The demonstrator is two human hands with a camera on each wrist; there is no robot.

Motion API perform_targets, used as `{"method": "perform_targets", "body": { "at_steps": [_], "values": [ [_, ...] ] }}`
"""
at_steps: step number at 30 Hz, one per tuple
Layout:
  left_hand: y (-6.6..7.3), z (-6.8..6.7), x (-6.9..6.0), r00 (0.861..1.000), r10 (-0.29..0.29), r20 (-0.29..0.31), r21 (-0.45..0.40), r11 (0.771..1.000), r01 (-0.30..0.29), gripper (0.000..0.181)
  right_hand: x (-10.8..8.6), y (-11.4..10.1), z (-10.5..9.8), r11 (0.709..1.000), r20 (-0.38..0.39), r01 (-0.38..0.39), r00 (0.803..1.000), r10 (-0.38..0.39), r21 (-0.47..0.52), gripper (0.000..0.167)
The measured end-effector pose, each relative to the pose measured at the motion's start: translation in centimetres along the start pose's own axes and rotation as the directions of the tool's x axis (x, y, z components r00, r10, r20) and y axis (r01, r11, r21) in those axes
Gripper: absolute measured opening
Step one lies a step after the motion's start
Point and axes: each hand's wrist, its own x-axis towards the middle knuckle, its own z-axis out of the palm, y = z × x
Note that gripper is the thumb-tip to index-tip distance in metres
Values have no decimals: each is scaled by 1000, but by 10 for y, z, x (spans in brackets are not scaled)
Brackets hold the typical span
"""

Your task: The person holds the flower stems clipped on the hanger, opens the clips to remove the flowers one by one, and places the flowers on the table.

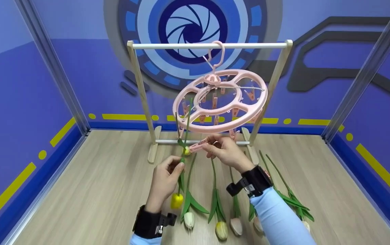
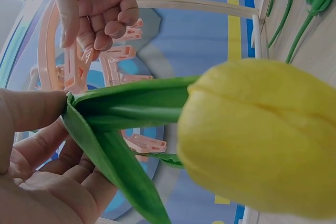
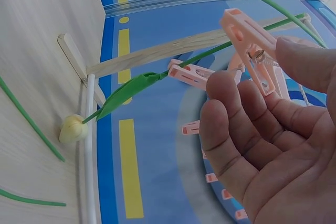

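Observation:
My left hand (image 1: 165,178) pinches the stem of a yellow tulip (image 1: 177,201) between thumb and fingers, near its green leaves. The tulip is upside down, flower low and stem pointing up past the hanger's left rim. My right hand (image 1: 229,153) pinches a pink clothespin (image 3: 251,51) of the round pink clip hanger (image 1: 215,128). In the head view that clothespin points left, a little apart from the tulip's stem. Another tulip, pale yellow (image 3: 73,129), hangs flower down at the hanger's left side, its stem passing by a different clip (image 3: 191,74).
A wooden rack with a white top bar (image 1: 174,46) carries the hanger by its hook. Several tulips lie on the wooden table, among them a white one (image 1: 189,220), a yellowish one (image 1: 221,230) and a pinkish one (image 1: 236,226). Blue patterned walls (image 1: 79,78) surround the table.

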Motion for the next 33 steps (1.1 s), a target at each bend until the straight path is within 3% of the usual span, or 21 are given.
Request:
{"method": "perform_targets", "body": {
  "at_steps": [20,33],
  "values": [
    [0,-2,-6,1000,-11,1,-21,1000,11,15,-4,5,-3,1000,4,3,1000,-3,-4,36],
    [-2,-12,-13,999,-17,-31,-2,1000,17,15,-15,8,-5,1000,-11,17,1000,-17,-6,32]
  ]
}}
